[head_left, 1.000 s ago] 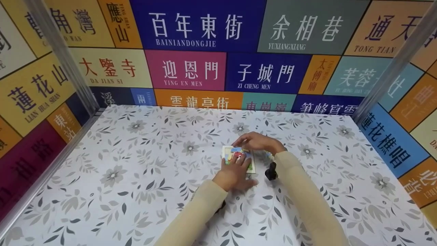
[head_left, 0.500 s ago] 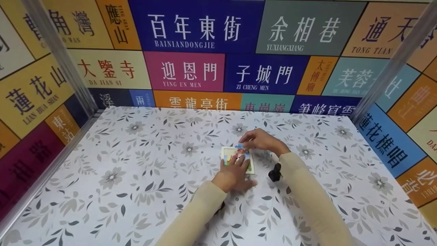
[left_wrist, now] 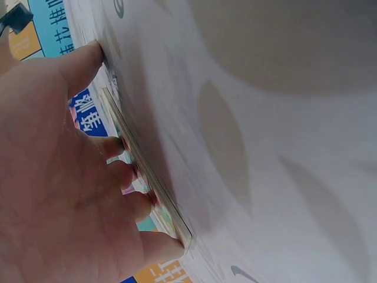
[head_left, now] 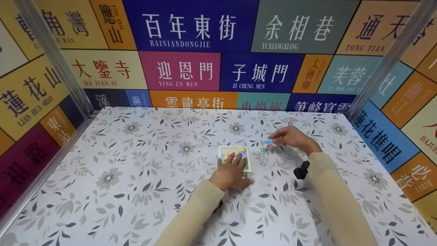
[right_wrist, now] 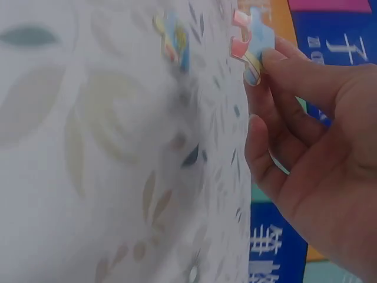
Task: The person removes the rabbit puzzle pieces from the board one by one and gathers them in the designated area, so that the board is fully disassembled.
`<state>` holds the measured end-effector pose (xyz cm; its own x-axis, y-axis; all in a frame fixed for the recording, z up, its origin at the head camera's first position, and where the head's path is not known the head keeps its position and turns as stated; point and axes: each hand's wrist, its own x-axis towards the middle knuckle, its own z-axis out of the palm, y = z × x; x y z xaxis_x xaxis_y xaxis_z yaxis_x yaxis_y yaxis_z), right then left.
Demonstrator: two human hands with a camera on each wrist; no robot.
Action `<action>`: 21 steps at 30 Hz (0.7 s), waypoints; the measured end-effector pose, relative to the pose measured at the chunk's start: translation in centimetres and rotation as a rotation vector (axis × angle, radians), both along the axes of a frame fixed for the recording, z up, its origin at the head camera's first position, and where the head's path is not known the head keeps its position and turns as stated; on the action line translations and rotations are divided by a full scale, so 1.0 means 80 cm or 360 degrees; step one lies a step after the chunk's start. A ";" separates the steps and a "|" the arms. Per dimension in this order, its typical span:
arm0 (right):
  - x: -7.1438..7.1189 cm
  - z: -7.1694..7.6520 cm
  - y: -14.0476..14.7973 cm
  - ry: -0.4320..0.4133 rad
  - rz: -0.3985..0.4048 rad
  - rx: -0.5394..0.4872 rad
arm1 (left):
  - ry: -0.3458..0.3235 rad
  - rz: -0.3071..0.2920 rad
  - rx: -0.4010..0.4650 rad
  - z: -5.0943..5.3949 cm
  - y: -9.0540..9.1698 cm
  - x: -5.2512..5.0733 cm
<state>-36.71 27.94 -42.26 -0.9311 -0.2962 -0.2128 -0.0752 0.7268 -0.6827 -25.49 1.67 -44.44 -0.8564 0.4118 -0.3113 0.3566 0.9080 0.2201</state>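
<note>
A small jigsaw puzzle board [head_left: 251,163] with a pale frame and a cartoon picture lies mid-table. My left hand [head_left: 229,173] rests on it with fingers spread, covering its lower part. In the left wrist view, the fingertips of the left hand [left_wrist: 65,177] touch the board [left_wrist: 154,187] and the thumb lies off it. To the right of the board, my right hand [head_left: 295,139] pinches a blue, red and yellow puzzle piece [right_wrist: 259,41] between thumb and fingers, above the cloth. Beneath it lies a loose puzzle piece [right_wrist: 174,40], blue and yellow.
A white tablecloth [head_left: 136,164] with grey flowers and leaves covers the table. Panels with Chinese lettering [head_left: 184,71] stand behind and at both sides. Clear posts [head_left: 61,58] rise at the back corners. A black wrist camera [head_left: 301,170] sits at the right sleeve.
My right hand has lifted the blue and red piece from the top of the board and carried it right. The left hand has stayed on the board.
</note>
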 end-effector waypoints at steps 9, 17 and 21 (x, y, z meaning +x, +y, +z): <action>0.007 -0.020 0.027 0.0000 -0.0019 0.0060 | -0.0017 0.0000 0.0022 0.002 0.002 0.000; 0.010 -0.032 0.022 0.0077 0.0017 0.0102 | -0.0043 0.0029 0.0059 0.000 0.002 -0.001; 0.011 -0.032 0.018 0.0084 0.0000 0.0118 | -0.0043 0.0026 0.0051 0.000 0.001 -0.001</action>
